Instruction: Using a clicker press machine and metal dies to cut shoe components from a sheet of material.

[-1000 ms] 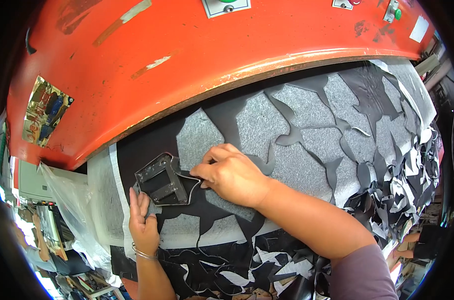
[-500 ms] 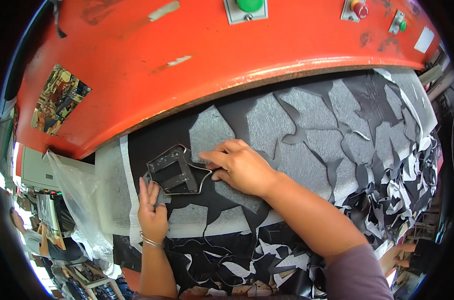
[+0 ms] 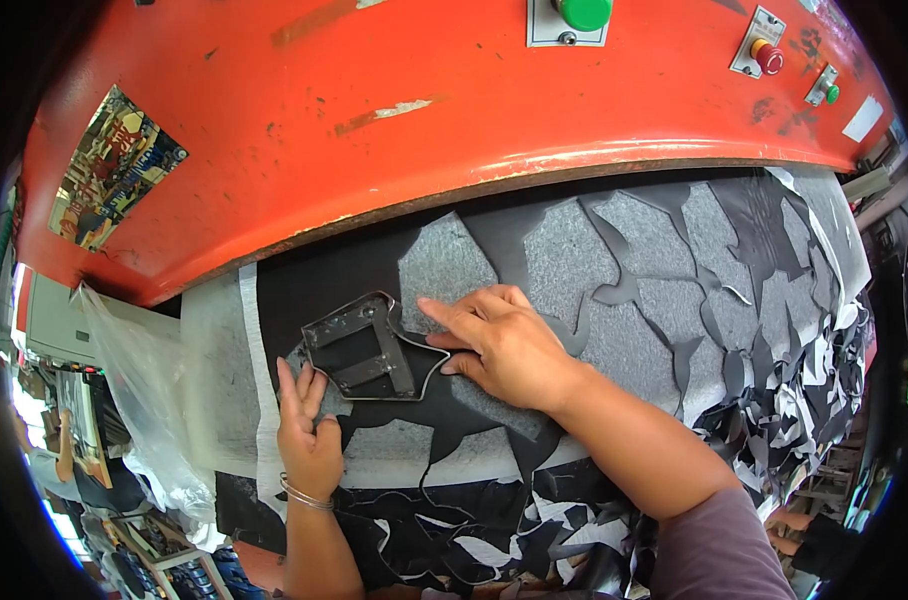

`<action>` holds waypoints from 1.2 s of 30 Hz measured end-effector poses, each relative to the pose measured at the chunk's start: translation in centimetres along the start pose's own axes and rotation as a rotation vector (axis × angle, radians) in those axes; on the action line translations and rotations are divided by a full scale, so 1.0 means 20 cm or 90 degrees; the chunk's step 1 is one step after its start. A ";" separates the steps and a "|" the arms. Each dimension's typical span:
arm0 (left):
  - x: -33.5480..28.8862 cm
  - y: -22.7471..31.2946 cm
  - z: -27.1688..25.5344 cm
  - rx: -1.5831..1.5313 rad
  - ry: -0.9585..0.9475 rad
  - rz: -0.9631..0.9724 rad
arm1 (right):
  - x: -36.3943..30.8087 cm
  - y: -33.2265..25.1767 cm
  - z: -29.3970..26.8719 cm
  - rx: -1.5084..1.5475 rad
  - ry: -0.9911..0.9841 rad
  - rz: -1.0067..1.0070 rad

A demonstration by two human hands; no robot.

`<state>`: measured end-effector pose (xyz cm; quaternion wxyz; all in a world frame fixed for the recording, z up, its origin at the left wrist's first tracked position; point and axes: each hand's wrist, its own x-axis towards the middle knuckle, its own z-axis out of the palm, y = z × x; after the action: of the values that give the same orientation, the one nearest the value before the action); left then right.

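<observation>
A metal cutting die point(image 3: 399, 358), an outlined frame with dark crossbars inside, lies on a dark sheet of material point(image 3: 324, 270) at left of centre. My right hand point(image 3: 519, 345) holds the die's right edge between thumb and fingers, its index finger reaching over the sheet. Beside the die's lower left edge is my left hand point(image 3: 312, 440), fingers stretched out and close together, the tips near the frame. Shaped holes run through the sheet to the right of the die, and the speckled grey surface point(image 3: 564, 260) shows through them. My right fingertips are partly hidden.
A red machine beam point(image 3: 454, 110) spans the back, carrying a green button point(image 3: 586, 12) and a red knob point(image 3: 769, 58). Dark and white scraps point(image 3: 794, 370) heap at the right and along the near edge. Clear plastic point(image 3: 139, 380) hangs at left. Other people are at both far sides.
The whole view has shifted, so sheet and beam appear farther right. Both hands stay at the die, which shows little or no clear movement over the sheet.
</observation>
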<state>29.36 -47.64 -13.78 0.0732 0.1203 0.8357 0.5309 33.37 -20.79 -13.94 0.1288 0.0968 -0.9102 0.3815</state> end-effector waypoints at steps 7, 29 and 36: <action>0.00 -0.01 -0.01 0.007 -0.014 0.008 | 0.00 -0.01 0.00 -0.012 0.034 -0.013; -0.02 0.79 0.63 -0.131 -0.207 0.271 | -0.64 0.42 -1.81 0.142 0.867 0.211; 0.07 1.52 0.71 -0.007 -0.155 0.495 | -0.62 0.38 -2.12 -0.024 1.073 0.453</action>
<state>35.39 -22.44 7.66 -0.0343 0.4888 0.7105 0.5051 49.94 15.94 5.85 0.6272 -0.5019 -0.4971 0.3282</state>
